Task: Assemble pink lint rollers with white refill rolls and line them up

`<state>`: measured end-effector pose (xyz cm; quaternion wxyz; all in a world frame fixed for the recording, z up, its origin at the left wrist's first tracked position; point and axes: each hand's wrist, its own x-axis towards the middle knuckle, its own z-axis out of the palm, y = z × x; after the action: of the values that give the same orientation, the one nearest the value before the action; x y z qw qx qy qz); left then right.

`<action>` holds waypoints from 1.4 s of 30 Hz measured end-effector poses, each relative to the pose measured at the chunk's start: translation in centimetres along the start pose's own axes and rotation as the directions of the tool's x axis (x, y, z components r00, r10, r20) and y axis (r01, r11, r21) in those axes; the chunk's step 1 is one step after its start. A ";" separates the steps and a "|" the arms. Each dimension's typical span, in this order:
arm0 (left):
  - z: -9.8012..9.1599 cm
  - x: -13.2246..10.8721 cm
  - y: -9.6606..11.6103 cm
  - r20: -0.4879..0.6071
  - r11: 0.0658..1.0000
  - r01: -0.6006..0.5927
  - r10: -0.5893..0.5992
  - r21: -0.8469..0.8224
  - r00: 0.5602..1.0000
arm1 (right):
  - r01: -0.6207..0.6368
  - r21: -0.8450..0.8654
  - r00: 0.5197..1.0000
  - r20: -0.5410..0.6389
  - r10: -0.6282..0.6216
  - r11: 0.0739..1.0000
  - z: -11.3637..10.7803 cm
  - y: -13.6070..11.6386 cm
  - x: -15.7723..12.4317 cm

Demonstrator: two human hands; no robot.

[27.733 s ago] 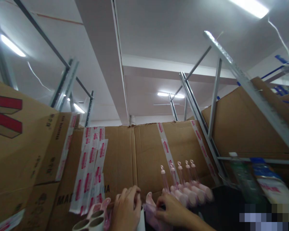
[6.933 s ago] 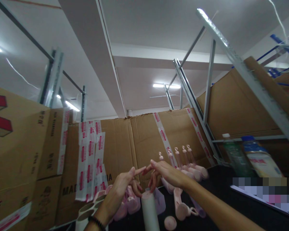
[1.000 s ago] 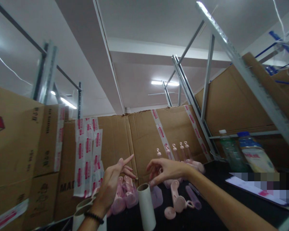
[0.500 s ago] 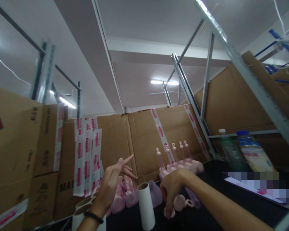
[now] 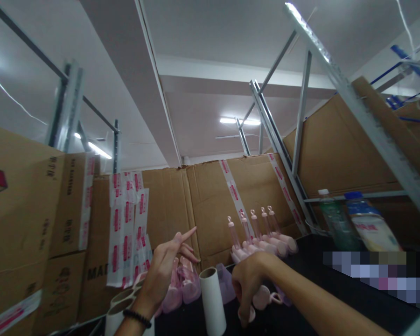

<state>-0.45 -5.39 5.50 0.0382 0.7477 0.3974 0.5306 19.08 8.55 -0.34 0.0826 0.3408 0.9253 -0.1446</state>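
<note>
My left hand (image 5: 166, 270) is raised over the black table (image 5: 315, 284), fingers apart and index finger pointing up, with nothing in it. Just behind it lie pink plastic handles (image 5: 184, 284). My right hand (image 5: 247, 282) points down, its fingertips closed on a small round pink cap (image 5: 251, 316) on the table. A white cardboard tube (image 5: 213, 298) stands upright between my hands. Another pink handle with a ring (image 5: 264, 296) lies right behind my right hand.
A row of pink rollers (image 5: 261, 235) leans on the taped cardboard wall (image 5: 210, 205). More cardboard tubes (image 5: 121, 305) stand at the lower left. Two bottles (image 5: 353, 221) stand at the right under a slanted metal rack (image 5: 353, 112). Cartons are stacked on the left.
My right hand dropped from mid-air down onto the round pink cap and closed its fingertips on it. My left hand stayed raised with its index finger out.
</note>
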 end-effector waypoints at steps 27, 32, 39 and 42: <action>0.3 0.1 -0.8 0.098 0.998 -0.059 0.059 -0.005 0.993 | 0.428 0.141 0.723 -0.645 -0.245 0.892 -2.1 -0.8 -4.2; 0.4 0.1 -0.8 0.115 0.998 -0.063 0.063 -0.005 0.991 | 0.535 0.176 0.547 -0.818 -0.181 0.826 -2.3 -1.4 -3.4; 0.5 -0.1 -0.7 0.119 0.999 -0.052 0.051 0.005 0.992 | 0.700 0.331 0.579 -0.782 -0.232 0.633 -1.2 -3.2 -1.8; 0.5 -0.2 -0.6 0.114 0.999 -0.043 0.041 0.016 0.993 | 0.709 0.399 0.625 -0.738 -0.254 0.582 -0.6 -4.0 -1.6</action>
<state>-0.33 -4.94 4.85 0.0428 0.7853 0.3836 0.4841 17.63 4.88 1.51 -0.3915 0.0897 0.8416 -0.3612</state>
